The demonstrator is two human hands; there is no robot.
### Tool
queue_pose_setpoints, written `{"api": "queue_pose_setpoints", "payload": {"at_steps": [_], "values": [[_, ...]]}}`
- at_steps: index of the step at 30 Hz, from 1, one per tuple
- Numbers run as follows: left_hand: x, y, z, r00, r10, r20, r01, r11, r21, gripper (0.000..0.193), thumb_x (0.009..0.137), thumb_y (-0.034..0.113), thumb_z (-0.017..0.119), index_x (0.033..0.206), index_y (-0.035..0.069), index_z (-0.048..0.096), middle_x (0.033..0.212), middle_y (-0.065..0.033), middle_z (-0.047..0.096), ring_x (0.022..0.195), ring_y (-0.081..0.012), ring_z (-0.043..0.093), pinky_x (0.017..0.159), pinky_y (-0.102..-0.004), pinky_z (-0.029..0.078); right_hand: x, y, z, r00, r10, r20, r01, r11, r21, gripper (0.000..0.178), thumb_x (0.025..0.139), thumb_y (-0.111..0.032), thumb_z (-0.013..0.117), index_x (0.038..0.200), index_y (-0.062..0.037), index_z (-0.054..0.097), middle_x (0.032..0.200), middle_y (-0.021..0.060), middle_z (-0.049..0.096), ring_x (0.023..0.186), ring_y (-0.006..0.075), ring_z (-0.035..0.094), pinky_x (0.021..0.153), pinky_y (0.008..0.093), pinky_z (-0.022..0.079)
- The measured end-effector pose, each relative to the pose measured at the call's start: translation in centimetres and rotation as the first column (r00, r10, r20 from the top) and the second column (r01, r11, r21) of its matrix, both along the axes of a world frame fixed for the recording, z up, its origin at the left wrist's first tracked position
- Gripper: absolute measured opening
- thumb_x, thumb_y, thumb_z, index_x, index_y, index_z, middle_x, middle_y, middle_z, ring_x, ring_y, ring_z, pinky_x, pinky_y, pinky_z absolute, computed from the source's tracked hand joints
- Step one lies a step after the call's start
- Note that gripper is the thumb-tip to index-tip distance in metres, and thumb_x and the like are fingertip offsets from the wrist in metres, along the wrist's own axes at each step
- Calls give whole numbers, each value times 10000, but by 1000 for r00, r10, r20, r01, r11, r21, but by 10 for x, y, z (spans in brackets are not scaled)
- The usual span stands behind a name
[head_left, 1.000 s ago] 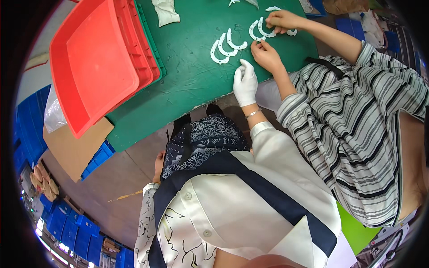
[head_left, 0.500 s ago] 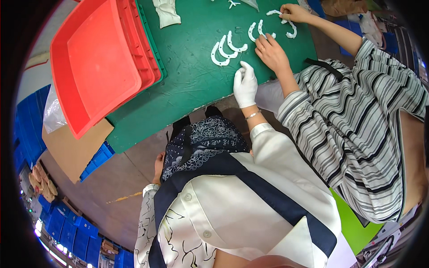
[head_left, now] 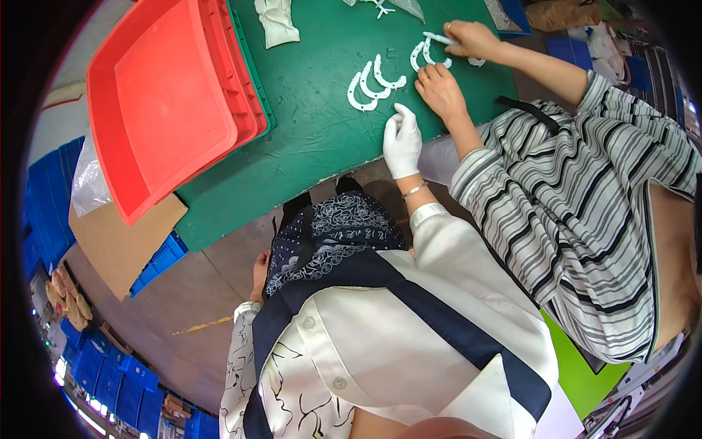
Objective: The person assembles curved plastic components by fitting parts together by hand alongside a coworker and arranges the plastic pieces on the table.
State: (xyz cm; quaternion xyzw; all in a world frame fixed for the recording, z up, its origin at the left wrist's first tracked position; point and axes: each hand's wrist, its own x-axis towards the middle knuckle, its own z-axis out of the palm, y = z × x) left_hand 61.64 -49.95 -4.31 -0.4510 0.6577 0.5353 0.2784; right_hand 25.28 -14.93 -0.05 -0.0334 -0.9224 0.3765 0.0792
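My right hand point(head_left: 401, 145), in a white glove, rests at the near edge of the green table point(head_left: 314, 124). Its fingers are loosely bent and a little apart, and it holds nothing. Just beyond its fingertips lie several white curved, horseshoe-like parts point(head_left: 363, 95). My bare left hand point(head_left: 260, 275) hangs beside my dark patterned apron point(head_left: 351, 223); its fingers are mostly hidden. On the right, a co-worker's bare hands handle similar parts: one hand point(head_left: 442, 91) touches a curved part point(head_left: 418, 57), and the other point(head_left: 472, 40) grips a white piece above the table.
Stacked red trays point(head_left: 161, 95) stand on the table's left side. A white glove point(head_left: 277, 22) and a clear plastic bag point(head_left: 408, 7) lie toward the back. Cardboard point(head_left: 121, 245) and a blue crate point(head_left: 162, 262) are below the left edge. The co-worker in stripes point(head_left: 563, 212) is close on my right.
The co-worker's far hand has lifted a white piece and moved it slightly left. That person's near hand has shifted slightly. My hands stay almost still.
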Motion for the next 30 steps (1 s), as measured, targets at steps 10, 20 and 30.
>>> {"api": "queue_pose_setpoints", "payload": {"at_steps": [10, 20, 30], "values": [[14, -10, -15, 999, -42, -32, 41, 999, -27, 394, 1019, 363, 524, 1154, 11, 638, 981, -97, 693, 907, -163, 616, 833, -305, 481, -1, -2, -1, 1000, 7, 7, -7, 1000, 22, 311, 921, -116, 584, 1223, -45, 556, 835, 112, 624, 744, 266, 627, 717, 387, 501], [13, -11, -12, 999, -36, -36, 34, 998, -51, 394, 1021, 370, 525, 1153, 18, 639, 960, -87, 692, 886, -157, 613, 818, -299, 483, 2, 2, -16, 984, -30, 175, 31, 1000, -3, 456, 858, -214, 661, 1286, -91, 561, 985, 154, 642, 889, 327, 630, 876, 426, 457], [0, -7, 4, 998, -47, -34, 45, 998, -54, 380, 1026, 354, 529, 1147, 10, 636, 967, -66, 688, 880, -130, 600, 807, -289, 484, -1, -4, 3, 999, -12, 48, 13, 1000, -9, 295, 905, -116, 571, 1192, -44, 568, 869, 137, 620, 819, 328, 619, 769, 451, 487]]}}
